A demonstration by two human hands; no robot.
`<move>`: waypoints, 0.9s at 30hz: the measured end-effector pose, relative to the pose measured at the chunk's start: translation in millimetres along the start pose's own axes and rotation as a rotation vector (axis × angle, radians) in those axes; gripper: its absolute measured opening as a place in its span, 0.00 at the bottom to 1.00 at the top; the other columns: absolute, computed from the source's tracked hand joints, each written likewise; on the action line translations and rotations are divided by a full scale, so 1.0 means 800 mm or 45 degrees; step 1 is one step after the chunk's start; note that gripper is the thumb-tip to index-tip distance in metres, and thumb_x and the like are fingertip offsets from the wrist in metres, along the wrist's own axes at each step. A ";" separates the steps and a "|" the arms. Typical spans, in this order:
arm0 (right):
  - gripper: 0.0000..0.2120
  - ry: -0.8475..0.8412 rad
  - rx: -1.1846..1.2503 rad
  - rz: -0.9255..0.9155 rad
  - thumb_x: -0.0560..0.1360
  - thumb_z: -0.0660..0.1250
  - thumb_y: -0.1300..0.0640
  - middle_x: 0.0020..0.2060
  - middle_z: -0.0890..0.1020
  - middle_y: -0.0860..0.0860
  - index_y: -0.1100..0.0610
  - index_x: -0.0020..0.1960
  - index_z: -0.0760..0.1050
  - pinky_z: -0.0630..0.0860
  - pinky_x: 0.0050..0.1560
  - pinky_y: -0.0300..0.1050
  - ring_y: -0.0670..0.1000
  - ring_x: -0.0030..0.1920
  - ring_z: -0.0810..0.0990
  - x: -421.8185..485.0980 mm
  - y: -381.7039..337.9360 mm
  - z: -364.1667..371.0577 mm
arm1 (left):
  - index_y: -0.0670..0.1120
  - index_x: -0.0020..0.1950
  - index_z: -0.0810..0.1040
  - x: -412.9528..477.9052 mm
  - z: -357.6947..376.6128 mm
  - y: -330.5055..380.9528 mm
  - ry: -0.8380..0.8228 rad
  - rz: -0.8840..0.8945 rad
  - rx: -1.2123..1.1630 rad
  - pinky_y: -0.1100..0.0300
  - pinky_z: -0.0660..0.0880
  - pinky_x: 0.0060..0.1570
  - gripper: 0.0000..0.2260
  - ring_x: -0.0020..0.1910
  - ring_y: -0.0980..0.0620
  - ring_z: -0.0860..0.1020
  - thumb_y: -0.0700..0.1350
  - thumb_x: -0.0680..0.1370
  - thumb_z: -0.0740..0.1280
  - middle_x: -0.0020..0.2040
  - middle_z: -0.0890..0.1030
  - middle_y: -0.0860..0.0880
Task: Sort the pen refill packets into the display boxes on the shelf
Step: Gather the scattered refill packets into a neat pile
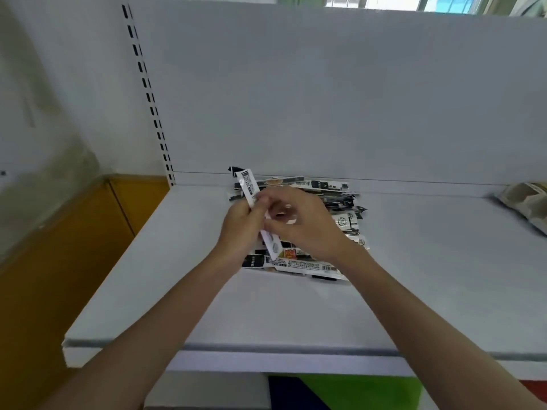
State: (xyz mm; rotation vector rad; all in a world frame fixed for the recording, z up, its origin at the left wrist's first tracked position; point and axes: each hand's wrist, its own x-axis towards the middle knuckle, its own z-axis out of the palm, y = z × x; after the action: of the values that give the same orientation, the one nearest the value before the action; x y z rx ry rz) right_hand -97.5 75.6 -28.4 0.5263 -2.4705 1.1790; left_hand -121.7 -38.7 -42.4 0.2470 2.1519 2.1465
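Fingers (260, 202) of both hands close on one white refill packet (248, 182). It is held tilted between the left hand (239, 224) and the right hand (302, 226), its upper end poking out above the fingertips. Directly beneath them, the pile of packets (340, 202) lies on the white shelf (429, 261), near the back panel (325, 99).

A heap of black-and-white pen refill packets (307, 263) lies on the white shelf (414, 276), one long white packet (248, 184) raised tilted above it.
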 end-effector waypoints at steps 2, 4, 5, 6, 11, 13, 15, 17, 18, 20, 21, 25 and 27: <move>0.17 -0.069 -0.011 0.004 0.69 0.73 0.60 0.43 0.79 0.45 0.58 0.57 0.76 0.70 0.40 0.29 0.40 0.40 0.76 -0.014 0.004 -0.007 | 0.49 0.42 0.77 -0.008 -0.025 -0.009 0.108 0.031 0.080 0.53 0.78 0.43 0.11 0.39 0.49 0.80 0.45 0.81 0.58 0.44 0.81 0.45; 0.17 -0.169 -0.181 0.089 0.69 0.74 0.57 0.40 0.77 0.44 0.57 0.56 0.76 0.70 0.38 0.37 0.45 0.37 0.75 -0.029 0.017 -0.013 | 0.47 0.42 0.75 -0.012 -0.051 -0.015 0.231 0.035 0.034 0.62 0.75 0.31 0.11 0.27 0.56 0.75 0.44 0.81 0.57 0.37 0.78 0.47; 0.15 -0.287 -0.301 0.129 0.68 0.74 0.56 0.38 0.76 0.43 0.56 0.54 0.77 0.71 0.38 0.39 0.45 0.36 0.74 -0.034 0.022 -0.013 | 0.46 0.45 0.74 -0.014 -0.062 -0.017 0.268 0.019 0.011 0.65 0.71 0.25 0.09 0.23 0.58 0.71 0.44 0.81 0.56 0.34 0.75 0.49; 0.13 -0.425 -0.429 0.149 0.68 0.74 0.55 0.37 0.76 0.43 0.55 0.52 0.79 0.72 0.39 0.40 0.44 0.35 0.73 -0.038 0.026 -0.012 | 0.46 0.49 0.73 -0.016 -0.070 -0.018 0.274 -0.016 -0.005 0.67 0.67 0.23 0.08 0.21 0.60 0.67 0.44 0.82 0.55 0.32 0.72 0.49; 0.07 -0.492 -0.450 0.200 0.70 0.71 0.59 0.39 0.80 0.46 0.56 0.48 0.83 0.68 0.37 0.26 0.36 0.35 0.72 -0.033 0.019 -0.003 | 0.43 0.52 0.73 -0.036 -0.076 -0.025 0.140 -0.175 -0.085 0.66 0.66 0.24 0.07 0.21 0.58 0.66 0.42 0.80 0.56 0.32 0.71 0.47; 0.05 -0.377 -0.389 0.243 0.72 0.69 0.61 0.40 0.84 0.50 0.58 0.46 0.83 0.71 0.39 0.30 0.41 0.35 0.76 -0.025 0.011 0.000 | 0.43 0.49 0.74 -0.042 -0.074 -0.026 0.147 -0.171 -0.082 0.65 0.67 0.26 0.07 0.24 0.56 0.67 0.40 0.80 0.57 0.33 0.72 0.47; 0.05 -0.223 -0.379 0.278 0.72 0.68 0.61 0.39 0.83 0.50 0.57 0.44 0.82 0.74 0.43 0.40 0.45 0.37 0.77 -0.017 0.004 0.004 | 0.43 0.52 0.75 -0.045 -0.074 -0.025 0.184 -0.164 -0.087 0.64 0.67 0.28 0.07 0.27 0.54 0.67 0.40 0.79 0.58 0.33 0.72 0.47; 0.04 -0.089 -0.361 0.290 0.70 0.70 0.61 0.35 0.80 0.46 0.53 0.40 0.80 0.75 0.42 0.44 0.44 0.35 0.76 -0.012 -0.003 0.008 | 0.42 0.57 0.74 -0.048 -0.073 -0.026 0.197 -0.150 -0.081 0.63 0.67 0.29 0.08 0.28 0.54 0.68 0.41 0.79 0.60 0.34 0.73 0.48; 0.05 -0.037 -0.333 0.294 0.70 0.71 0.61 0.33 0.79 0.44 0.52 0.39 0.78 0.74 0.41 0.43 0.43 0.34 0.74 -0.010 -0.005 0.010 | 0.42 0.59 0.73 -0.049 -0.072 -0.026 0.202 -0.136 -0.080 0.63 0.68 0.29 0.10 0.29 0.54 0.68 0.41 0.79 0.60 0.34 0.73 0.48; 0.05 0.024 -0.268 0.320 0.69 0.72 0.59 0.32 0.78 0.44 0.52 0.37 0.78 0.73 0.40 0.43 0.43 0.33 0.73 -0.007 -0.007 0.013 | 0.42 0.59 0.73 -0.052 -0.071 -0.024 0.211 -0.085 -0.056 0.62 0.68 0.30 0.10 0.30 0.54 0.69 0.42 0.79 0.61 0.35 0.74 0.48; 0.04 0.038 -0.251 0.336 0.70 0.72 0.58 0.32 0.78 0.45 0.53 0.37 0.78 0.72 0.39 0.42 0.43 0.33 0.74 -0.005 -0.008 0.015 | 0.41 0.57 0.74 -0.053 -0.072 -0.023 0.220 -0.045 -0.016 0.62 0.68 0.31 0.09 0.31 0.53 0.69 0.41 0.79 0.60 0.35 0.74 0.48; 0.06 0.139 -0.067 0.417 0.73 0.69 0.57 0.32 0.78 0.43 0.51 0.38 0.77 0.70 0.33 0.37 0.43 0.31 0.74 -0.005 -0.015 0.007 | 0.45 0.50 0.74 -0.057 -0.080 -0.012 0.244 0.111 0.125 0.61 0.69 0.34 0.06 0.34 0.53 0.71 0.43 0.80 0.58 0.38 0.77 0.49; 0.06 0.121 0.111 0.456 0.73 0.69 0.58 0.34 0.80 0.45 0.51 0.38 0.77 0.72 0.32 0.35 0.46 0.32 0.76 -0.006 -0.027 -0.004 | 0.47 0.47 0.73 -0.055 -0.080 -0.006 0.219 0.105 0.069 0.62 0.69 0.36 0.08 0.35 0.54 0.72 0.45 0.81 0.56 0.40 0.79 0.50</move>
State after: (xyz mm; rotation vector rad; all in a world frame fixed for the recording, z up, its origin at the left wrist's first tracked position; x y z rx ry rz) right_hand -83.1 66.3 -14.4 0.0441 -2.5055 1.4122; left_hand -90.5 -109.6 -48.8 0.1634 2.3345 2.2315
